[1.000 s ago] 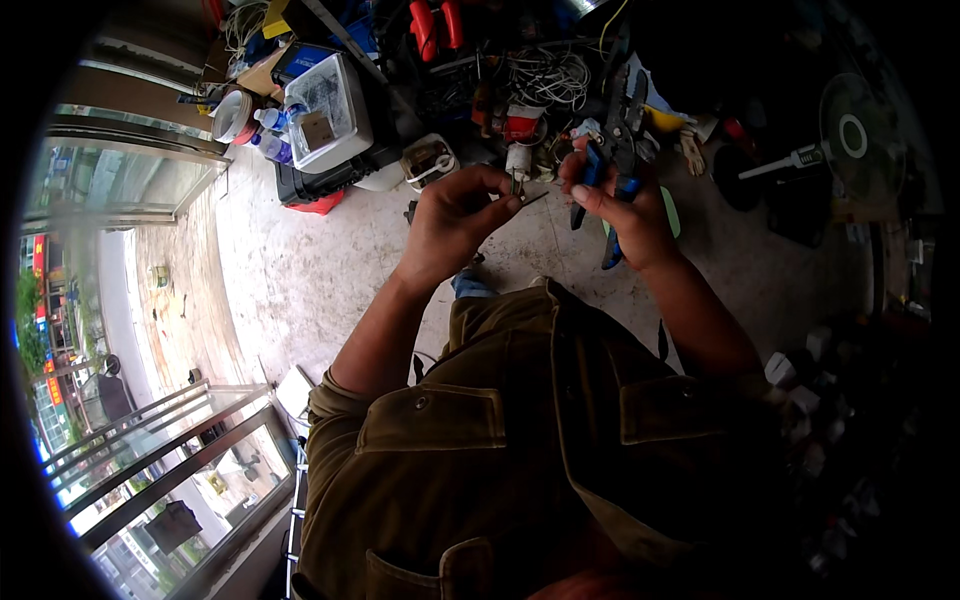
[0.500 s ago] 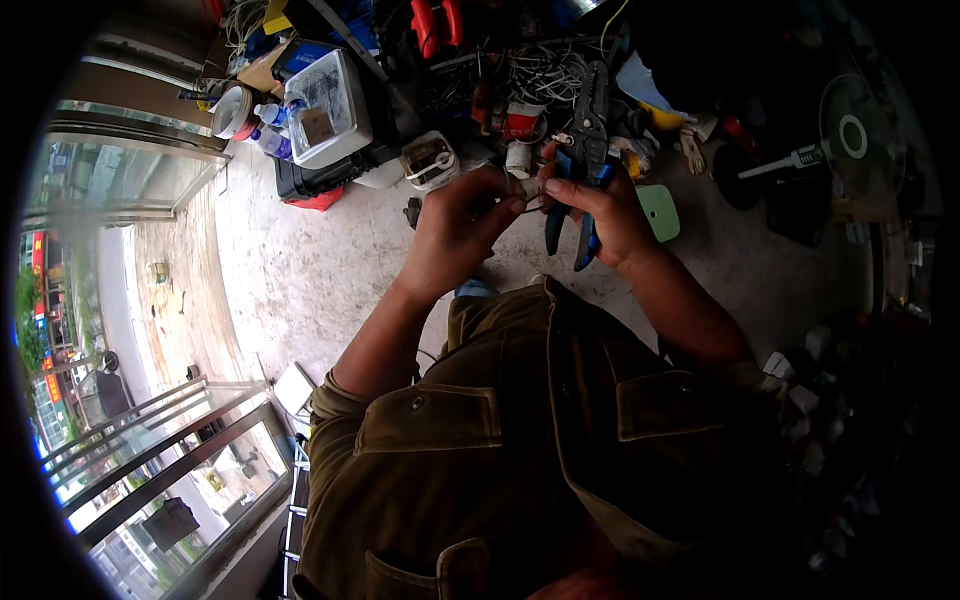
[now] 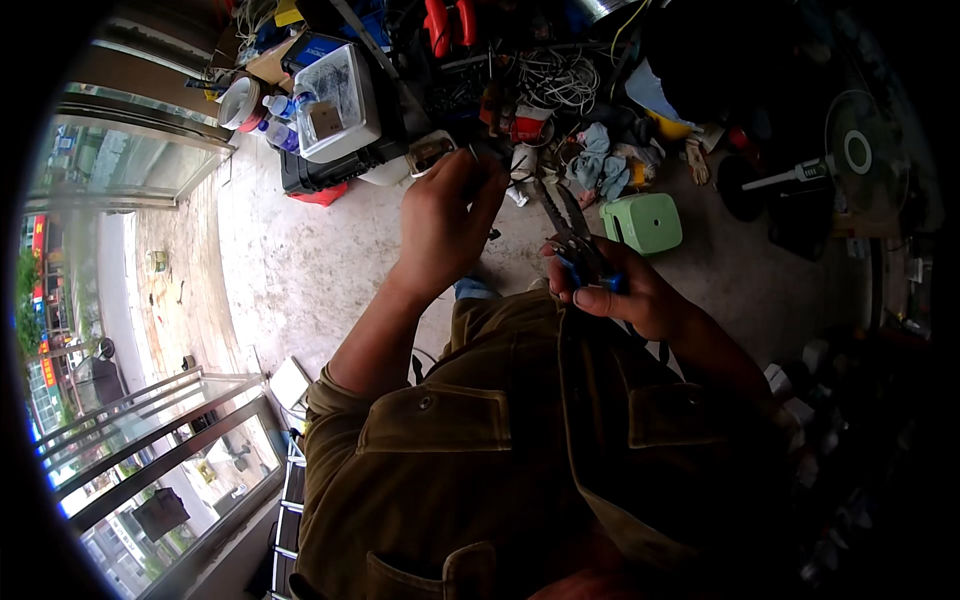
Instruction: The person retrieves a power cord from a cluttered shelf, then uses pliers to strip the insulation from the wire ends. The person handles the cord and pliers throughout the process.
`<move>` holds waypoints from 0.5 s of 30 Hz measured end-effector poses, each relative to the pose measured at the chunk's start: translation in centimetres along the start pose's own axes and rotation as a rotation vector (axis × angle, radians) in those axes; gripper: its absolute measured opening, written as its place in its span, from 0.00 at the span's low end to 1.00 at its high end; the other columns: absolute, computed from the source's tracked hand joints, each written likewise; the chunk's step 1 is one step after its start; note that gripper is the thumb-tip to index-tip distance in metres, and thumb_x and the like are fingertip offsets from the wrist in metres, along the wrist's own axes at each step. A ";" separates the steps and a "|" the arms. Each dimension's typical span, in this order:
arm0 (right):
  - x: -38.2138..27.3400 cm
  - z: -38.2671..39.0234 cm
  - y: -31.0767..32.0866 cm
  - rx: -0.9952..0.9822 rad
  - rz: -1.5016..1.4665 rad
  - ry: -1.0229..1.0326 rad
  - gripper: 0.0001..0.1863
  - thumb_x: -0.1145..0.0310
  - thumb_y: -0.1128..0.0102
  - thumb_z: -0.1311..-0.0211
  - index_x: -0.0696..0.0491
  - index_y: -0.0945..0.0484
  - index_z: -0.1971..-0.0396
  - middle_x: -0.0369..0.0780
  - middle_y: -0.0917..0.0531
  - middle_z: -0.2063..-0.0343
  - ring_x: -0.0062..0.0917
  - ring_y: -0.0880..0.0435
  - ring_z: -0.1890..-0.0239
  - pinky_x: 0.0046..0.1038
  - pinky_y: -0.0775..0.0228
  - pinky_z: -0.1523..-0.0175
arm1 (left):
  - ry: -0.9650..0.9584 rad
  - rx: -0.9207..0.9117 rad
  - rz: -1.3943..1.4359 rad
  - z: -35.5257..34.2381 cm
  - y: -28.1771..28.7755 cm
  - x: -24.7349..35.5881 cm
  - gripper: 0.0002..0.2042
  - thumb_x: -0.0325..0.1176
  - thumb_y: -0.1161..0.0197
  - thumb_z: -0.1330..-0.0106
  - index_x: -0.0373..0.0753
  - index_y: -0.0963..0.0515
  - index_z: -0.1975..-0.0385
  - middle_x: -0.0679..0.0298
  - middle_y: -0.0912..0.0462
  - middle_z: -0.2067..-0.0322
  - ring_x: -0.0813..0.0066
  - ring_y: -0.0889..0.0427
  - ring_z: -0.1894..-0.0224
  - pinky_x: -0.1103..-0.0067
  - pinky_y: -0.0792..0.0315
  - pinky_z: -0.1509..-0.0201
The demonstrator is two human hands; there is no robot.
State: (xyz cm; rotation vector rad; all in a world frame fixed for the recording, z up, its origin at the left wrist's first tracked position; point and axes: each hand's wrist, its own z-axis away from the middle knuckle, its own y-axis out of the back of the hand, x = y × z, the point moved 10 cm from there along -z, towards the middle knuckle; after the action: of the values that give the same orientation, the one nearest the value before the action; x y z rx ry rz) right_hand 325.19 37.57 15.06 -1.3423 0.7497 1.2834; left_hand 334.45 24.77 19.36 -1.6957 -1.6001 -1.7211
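Note:
My right hand point(image 3: 625, 295) is closed round the blue handles of a pair of wire-stripper pliers point(image 3: 572, 232), low in front of my jacket. The dark jaws of the pliers point up and away, slightly parted, with nothing between them. My left hand point(image 3: 450, 215) is raised to the left of the jaws, its fingers pinched together. A thin dark wire point(image 3: 516, 172) sticks out beside those fingertips; most of it is hidden by the hand.
Beyond my hands stands a light green box point(image 3: 643, 222), with rags point(image 3: 598, 160) and a coil of pale cable point(image 3: 560, 80) behind it. A clear plastic bin point(image 3: 335, 140) sits on a black case point(image 3: 345, 172) at far left. A fan point(image 3: 855, 152) is at right.
My right hand has drawn the pliers down and away from my left hand, and their jaws have swung lower. My left hand has lifted slightly. The green box and rags have come into fuller view.

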 end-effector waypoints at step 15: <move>1.2 -1.1 1.7 0.144 0.058 -0.111 0.28 0.57 0.41 0.45 0.59 0.34 0.50 0.33 0.27 0.68 0.16 0.29 0.65 0.21 0.38 0.55 | -0.170 0.061 0.036 0.5 0.0 3.6 0.03 0.22 0.39 0.46 0.37 0.26 0.74 0.62 0.25 0.76 0.67 0.23 0.78 0.78 0.31 0.75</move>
State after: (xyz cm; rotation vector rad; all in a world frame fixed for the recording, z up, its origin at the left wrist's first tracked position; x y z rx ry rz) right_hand 324.11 36.45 13.27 -1.1318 0.7934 1.3131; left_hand 333.68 26.94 22.15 -1.8731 -1.6627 -1.5314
